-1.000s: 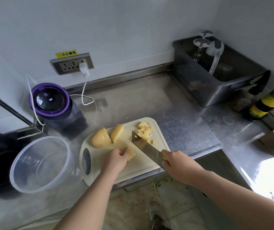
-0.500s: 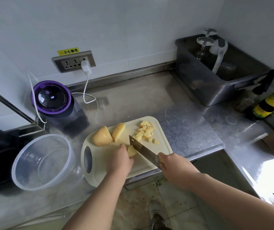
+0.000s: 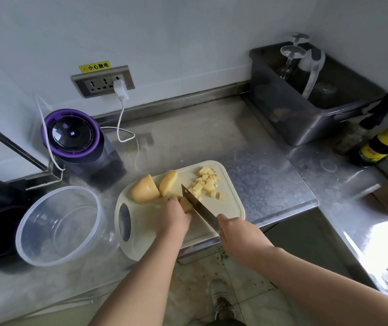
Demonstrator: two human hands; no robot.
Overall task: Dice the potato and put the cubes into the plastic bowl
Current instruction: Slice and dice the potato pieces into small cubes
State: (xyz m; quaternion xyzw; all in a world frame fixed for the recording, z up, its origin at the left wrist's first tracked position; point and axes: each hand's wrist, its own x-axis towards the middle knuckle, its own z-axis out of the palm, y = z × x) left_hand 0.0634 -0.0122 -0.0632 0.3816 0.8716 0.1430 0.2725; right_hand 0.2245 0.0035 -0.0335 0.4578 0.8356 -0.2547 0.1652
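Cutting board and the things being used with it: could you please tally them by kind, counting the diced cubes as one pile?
1 cutting board
1 kitchen knife
1 plastic bowl
2 uncut potato chunks
1 potato piece being cut
1 pile of potato cubes
Total: 7

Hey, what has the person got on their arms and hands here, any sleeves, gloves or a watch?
Nothing is worn on either. The left hand and right hand have no gloves, and no ring shows. The left forearm and right forearm are uncovered up to the frame edge, with no sleeve, watch or bracelet in view.
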